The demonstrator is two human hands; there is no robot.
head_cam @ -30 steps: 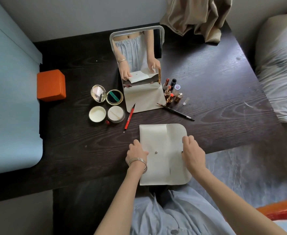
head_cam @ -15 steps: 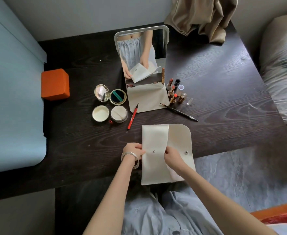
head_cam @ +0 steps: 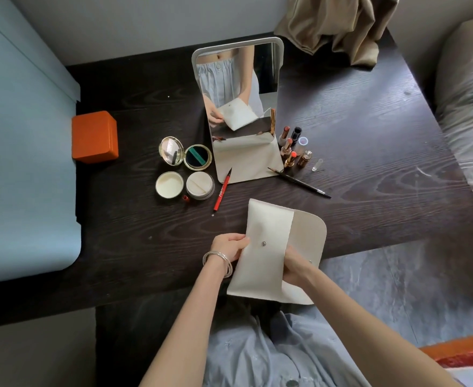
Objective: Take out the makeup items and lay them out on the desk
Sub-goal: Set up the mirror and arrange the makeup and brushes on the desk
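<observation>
Cream pouch [head_cam: 260, 263], lower centre of frame over the desk [head_cam: 369, 177] edge, long axis toward the mirror [head_cam: 238, 113]: left hand [head_cam: 229, 245] pinches its left edge, right hand [head_cam: 294, 268], nearer the opening, reaches inside, fingers hidden.

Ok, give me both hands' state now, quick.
Left hand: grips the pouch's left edge.
Right hand: fingers tucked inside the pouch opening; whether it holds anything cannot be told.
</observation>
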